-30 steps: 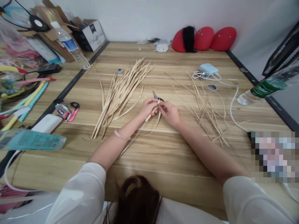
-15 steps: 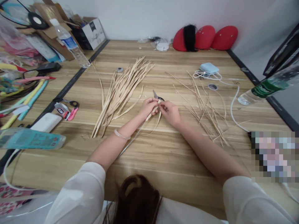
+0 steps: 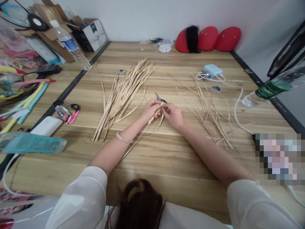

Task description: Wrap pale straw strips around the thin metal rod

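Observation:
At the middle of the table, my left hand (image 3: 150, 109) is closed around a pale straw-wrapped piece (image 3: 151, 120) at the upper end of a thin metal rod (image 3: 132, 145). The rod slants down toward the table's near edge, partly behind my left forearm. My right hand (image 3: 173, 115) pinches a flat straw strip (image 3: 160, 125) against the piece's top; the strip's loose part curves down below the hands. Fingers hide the exact spot where strip and piece meet. Just behind both hands lie dark-handled scissors (image 3: 157, 96), blades pointing away, handles partly covered.
Left of my hands lies a thick bundle of straw strips (image 3: 128, 92); thinner loose strips (image 3: 208, 111) spread on the right. Pink-and-black scissors (image 3: 75, 116), a white power bank (image 3: 49, 126) and bottles flank the left. A green-labelled bottle (image 3: 269, 90) and a white cable (image 3: 235, 109) are right.
My hands keep almost the same grip and place. The whole view has shifted very slightly, with no object visibly moved on the table.

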A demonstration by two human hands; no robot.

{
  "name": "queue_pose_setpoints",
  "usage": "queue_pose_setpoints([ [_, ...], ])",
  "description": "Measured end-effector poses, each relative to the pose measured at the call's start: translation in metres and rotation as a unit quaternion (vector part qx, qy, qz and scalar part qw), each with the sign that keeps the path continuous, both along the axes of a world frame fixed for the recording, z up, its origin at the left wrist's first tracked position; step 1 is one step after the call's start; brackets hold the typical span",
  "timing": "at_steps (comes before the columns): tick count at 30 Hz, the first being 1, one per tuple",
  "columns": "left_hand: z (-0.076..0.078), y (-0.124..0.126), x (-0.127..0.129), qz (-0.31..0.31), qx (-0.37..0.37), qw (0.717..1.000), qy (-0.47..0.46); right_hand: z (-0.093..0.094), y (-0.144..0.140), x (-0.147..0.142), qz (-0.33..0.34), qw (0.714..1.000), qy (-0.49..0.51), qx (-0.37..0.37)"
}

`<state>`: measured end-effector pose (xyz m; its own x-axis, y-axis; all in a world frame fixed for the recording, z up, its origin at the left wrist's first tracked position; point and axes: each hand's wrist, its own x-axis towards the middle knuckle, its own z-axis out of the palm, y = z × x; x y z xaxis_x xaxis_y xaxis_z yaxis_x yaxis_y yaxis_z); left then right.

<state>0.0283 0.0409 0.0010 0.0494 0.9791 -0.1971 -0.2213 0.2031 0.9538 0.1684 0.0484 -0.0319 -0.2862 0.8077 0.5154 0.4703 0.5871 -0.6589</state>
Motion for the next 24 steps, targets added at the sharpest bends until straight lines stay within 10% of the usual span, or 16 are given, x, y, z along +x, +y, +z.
queue_pose_setpoints([
  [24, 0.0029, -0.0017, -0.0004, -0.009, 0.002, 1.000, 0.008, 0.0000, -0.0010, 0.0007, 0.008, 1.000, 0.001, 0.022],
])
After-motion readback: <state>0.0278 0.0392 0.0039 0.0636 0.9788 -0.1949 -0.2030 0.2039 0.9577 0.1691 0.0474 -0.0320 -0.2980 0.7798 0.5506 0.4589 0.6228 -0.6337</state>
